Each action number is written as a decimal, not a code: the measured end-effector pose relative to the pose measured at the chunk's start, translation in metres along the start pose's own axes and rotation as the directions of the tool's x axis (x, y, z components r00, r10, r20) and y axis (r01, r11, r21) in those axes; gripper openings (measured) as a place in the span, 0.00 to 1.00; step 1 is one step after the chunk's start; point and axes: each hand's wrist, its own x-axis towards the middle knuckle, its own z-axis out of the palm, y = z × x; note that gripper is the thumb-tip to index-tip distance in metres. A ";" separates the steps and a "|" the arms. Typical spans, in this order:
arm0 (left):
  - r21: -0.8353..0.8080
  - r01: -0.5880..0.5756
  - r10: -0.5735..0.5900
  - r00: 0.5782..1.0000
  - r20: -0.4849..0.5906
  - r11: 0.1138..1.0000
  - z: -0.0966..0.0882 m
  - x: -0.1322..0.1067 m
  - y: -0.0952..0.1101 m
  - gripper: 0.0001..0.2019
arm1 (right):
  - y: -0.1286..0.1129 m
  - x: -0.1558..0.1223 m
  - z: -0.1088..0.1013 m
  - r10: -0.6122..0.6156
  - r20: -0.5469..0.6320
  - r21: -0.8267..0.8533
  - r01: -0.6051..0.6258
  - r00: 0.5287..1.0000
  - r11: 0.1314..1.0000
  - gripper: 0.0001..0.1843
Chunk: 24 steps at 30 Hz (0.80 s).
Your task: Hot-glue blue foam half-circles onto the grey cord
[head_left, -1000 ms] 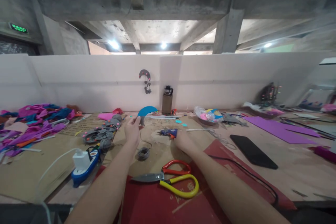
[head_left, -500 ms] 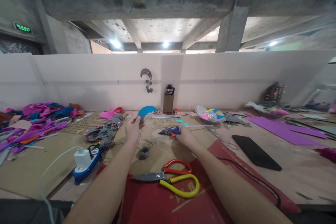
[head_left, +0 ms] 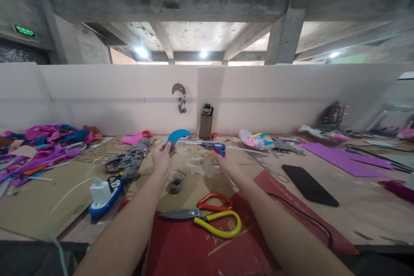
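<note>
My left hand [head_left: 162, 158] pinches a blue crescent-shaped felt piece [head_left: 180, 134] by its lower left end, where a grey patch shows. My right hand [head_left: 225, 160] is closed round the handle of a blue glue gun [head_left: 215, 147], whose nozzle points left toward the felt. A white glue stick [head_left: 247, 150] sticks out behind the gun to the right. Under my left hand a small coil of grey cord [head_left: 176, 185] lies on the cardboard, a strand running up from it. Scissors [head_left: 207, 215] with one red and one yellow handle rest between my forearms.
At left are a blue power strip [head_left: 105, 207], grey felt pieces with pink beads [head_left: 127, 159] and a heap of coloured felt scraps [head_left: 48, 142]. A black phone [head_left: 308, 184] and purple sheets [head_left: 343, 159] lie right. A bottle [head_left: 206, 123] stands against the white partition [head_left: 123, 82].
My right hand has lifted the glue gun off the cardboard, up and closer to the blue felt piece. My left hand holds the felt much as before. The view has shifted slightly.
</note>
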 end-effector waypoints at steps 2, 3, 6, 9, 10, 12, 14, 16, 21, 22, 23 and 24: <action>-0.007 0.007 -0.007 1.000 0.000 1.000 -0.001 0.000 0.000 0.12 | -0.005 -0.001 -0.005 -0.014 -0.071 0.071 0.019 0.997 0.997 0.19; -0.010 0.008 -0.008 1.000 -0.003 1.000 -0.001 0.000 0.000 0.12 | -0.007 -0.002 -0.007 -0.025 -0.106 0.122 0.038 0.994 0.992 0.20; -0.015 0.012 -0.012 1.000 -0.014 1.000 -0.002 0.001 -0.001 0.11 | -0.013 -0.007 -0.012 -0.053 -0.180 0.265 0.100 0.982 0.959 0.21; -0.012 0.034 -0.034 0.999 -0.018 0.999 -0.002 0.001 -0.002 0.11 | -0.020 -0.015 -0.017 -0.088 -0.227 0.311 0.157 0.970 0.937 0.21; -0.008 0.042 -0.042 0.999 -0.017 0.999 -0.001 0.001 -0.002 0.11 | -0.023 -0.017 -0.019 -0.104 -0.242 0.317 0.180 0.965 0.931 0.21; 0.002 0.051 -0.051 0.999 -0.019 0.999 0.000 0.001 -0.003 0.10 | -0.029 -0.023 -0.022 -0.123 -0.241 0.351 0.204 0.963 0.914 0.21; 0.009 0.049 -0.049 0.999 -0.013 0.999 0.001 0.000 -0.004 0.09 | -0.034 -0.026 -0.023 -0.113 -0.197 0.420 0.188 0.974 0.888 0.22; 0.021 0.051 -0.052 0.999 0.004 0.998 0.002 -0.002 -0.005 0.07 | -0.038 -0.028 -0.022 -0.103 -0.147 0.474 0.161 0.984 0.866 0.21; 0.080 0.108 -0.111 0.993 0.030 0.991 0.003 -0.008 -0.009 0.05 | -0.040 -0.032 -0.020 -0.164 -0.040 0.407 0.166 0.986 0.898 0.16; 0.086 0.115 -0.118 0.992 0.037 0.990 0.003 -0.009 -0.010 0.05 | -0.040 -0.034 -0.020 -0.176 -0.035 0.380 0.176 0.984 0.908 0.15; 0.091 0.112 -0.119 0.991 0.068 0.989 0.003 -0.010 -0.011 0.05 | -0.040 -0.036 -0.020 -0.185 -0.038 0.357 0.186 0.982 0.915 0.15; 0.091 0.118 -0.126 0.989 0.079 0.989 0.003 -0.010 -0.013 0.05 | -0.040 -0.037 -0.019 -0.189 -0.040 0.344 0.191 0.981 0.919 0.16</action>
